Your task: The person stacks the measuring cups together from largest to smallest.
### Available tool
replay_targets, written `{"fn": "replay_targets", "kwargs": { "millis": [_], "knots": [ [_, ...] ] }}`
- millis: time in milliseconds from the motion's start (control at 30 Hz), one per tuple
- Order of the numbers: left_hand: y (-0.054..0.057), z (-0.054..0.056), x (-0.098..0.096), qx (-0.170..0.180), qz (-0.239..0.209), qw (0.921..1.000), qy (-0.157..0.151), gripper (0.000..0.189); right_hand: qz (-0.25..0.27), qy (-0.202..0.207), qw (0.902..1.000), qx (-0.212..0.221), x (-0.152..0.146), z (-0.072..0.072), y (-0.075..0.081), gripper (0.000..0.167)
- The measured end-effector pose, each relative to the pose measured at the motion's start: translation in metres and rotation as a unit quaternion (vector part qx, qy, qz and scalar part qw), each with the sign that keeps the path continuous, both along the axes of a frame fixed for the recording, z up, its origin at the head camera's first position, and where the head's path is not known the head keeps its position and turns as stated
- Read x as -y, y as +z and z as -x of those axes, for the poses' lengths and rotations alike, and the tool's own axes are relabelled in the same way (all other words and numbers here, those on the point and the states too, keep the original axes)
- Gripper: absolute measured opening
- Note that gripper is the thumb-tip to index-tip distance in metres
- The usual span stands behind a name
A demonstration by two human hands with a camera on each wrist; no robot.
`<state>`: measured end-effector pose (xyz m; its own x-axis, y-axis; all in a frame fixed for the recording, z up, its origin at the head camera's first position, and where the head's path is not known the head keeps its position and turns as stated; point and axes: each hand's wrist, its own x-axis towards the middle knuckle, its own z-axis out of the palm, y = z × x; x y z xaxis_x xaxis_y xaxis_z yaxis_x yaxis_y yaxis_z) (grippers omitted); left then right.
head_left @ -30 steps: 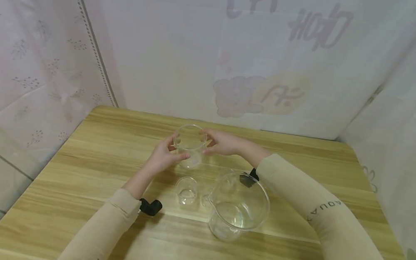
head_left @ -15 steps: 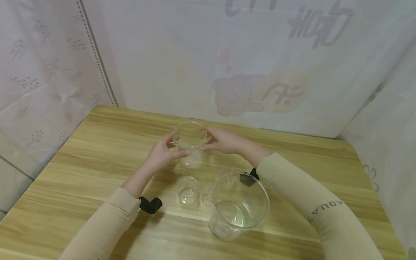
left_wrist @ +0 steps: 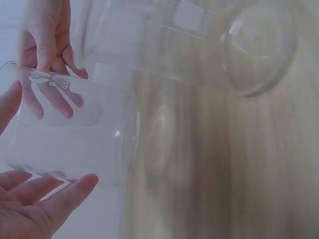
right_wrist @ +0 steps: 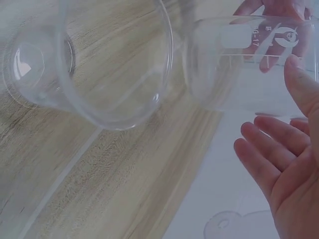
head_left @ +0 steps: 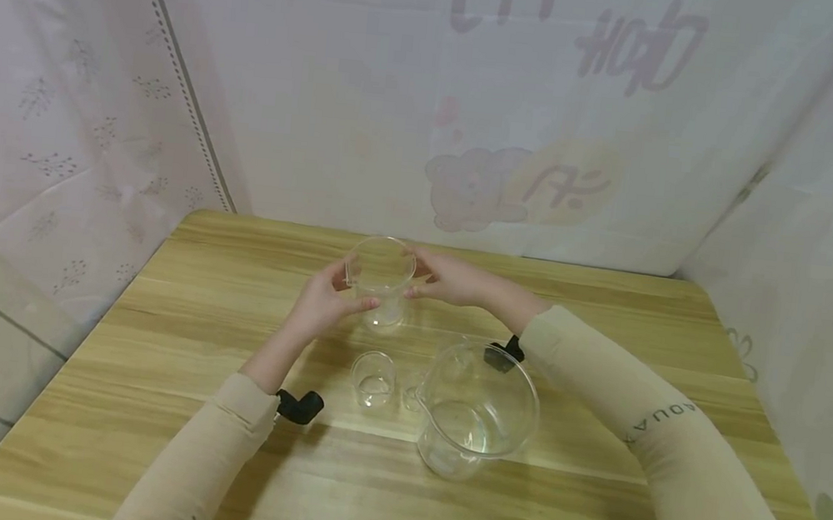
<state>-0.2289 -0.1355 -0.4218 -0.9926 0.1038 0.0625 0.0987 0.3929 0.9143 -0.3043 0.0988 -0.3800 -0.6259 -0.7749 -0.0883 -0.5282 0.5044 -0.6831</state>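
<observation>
A clear glass beaker (head_left: 382, 273) stands upright between the two hands near the back of the table. My left hand (head_left: 324, 301) holds its left side, thumb in front and fingers behind. From the right, my right hand (head_left: 452, 278) grips the same beaker near the rim with thumb and fingers. White printed markings show on this beaker in the right wrist view. Whether its base touches the table is hard to tell. A large clear beaker (head_left: 443, 455) with a spout stands closer to me, and a small beaker (head_left: 374, 386) stands to its left.
A still smaller glass vessel (head_left: 414, 394) sits between the small beaker and the large one, partly seen through glass. The wooden table (head_left: 153, 335) ends at the back against a printed curtain (head_left: 325, 117). Black wrist mounts (head_left: 300, 406) stick out at both wrists.
The beaker between both hands has shifted slightly upward in the head view, and the hands have moved with it. The other glassware stays in place.
</observation>
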Motion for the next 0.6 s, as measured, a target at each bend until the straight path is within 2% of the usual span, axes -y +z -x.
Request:
{"fn": "replay_targets", "kwargs": {
  "millis": [267,600],
  "knots": [
    [0.015,-0.003,-0.003,0.005,-0.051,0.9985,0.02,0.09,0.057,0.004,0.9984,0.005,-0.003,-0.004,0.004,0.074],
    [0.029,-0.007,-0.007,0.001,-0.062,0.9979,0.017,0.09,0.089,-0.002,0.996,-0.001,-0.008,-0.007,0.005,0.076]
  ]
}}
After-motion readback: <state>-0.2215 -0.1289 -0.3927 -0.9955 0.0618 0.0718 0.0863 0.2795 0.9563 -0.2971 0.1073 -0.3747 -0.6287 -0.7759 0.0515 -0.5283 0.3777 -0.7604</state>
